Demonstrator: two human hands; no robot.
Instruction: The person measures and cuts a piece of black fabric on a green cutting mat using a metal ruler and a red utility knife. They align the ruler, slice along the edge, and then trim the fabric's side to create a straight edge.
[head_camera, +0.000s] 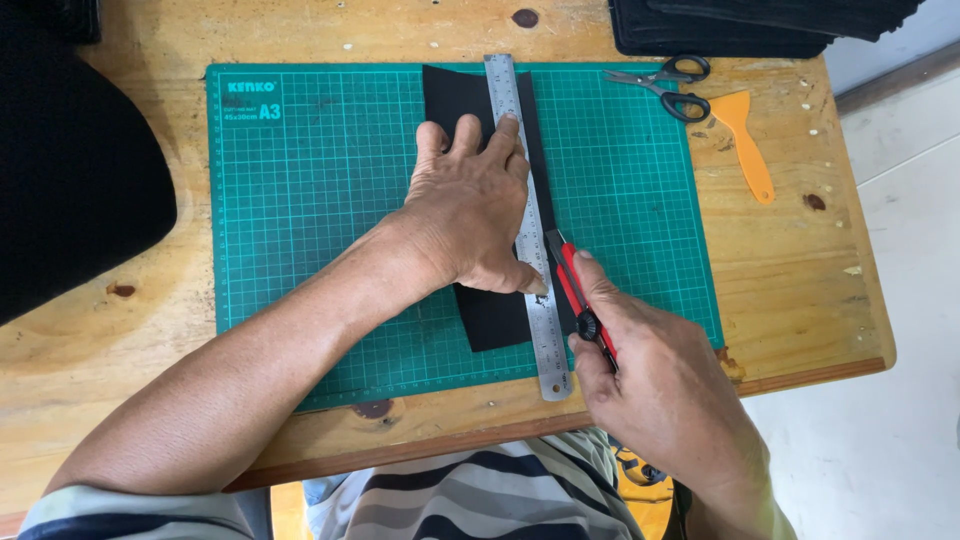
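Observation:
A black sheet (490, 315) lies on a green cutting mat (320, 200), with a steel ruler (545, 340) laid lengthwise over it. My left hand (470, 210) presses flat on the sheet and the ruler, fingers spread. My right hand (655, 385) grips a red utility knife (580, 295). Its blade tip rests against the ruler's right edge, about halfway down the sheet.
Black-handled scissors (672, 85) and an orange plastic scraper (748, 140) lie at the back right of the wooden table (790, 270). Dark fabric (70, 180) covers the left side, and a black stack (730, 25) sits at the far edge.

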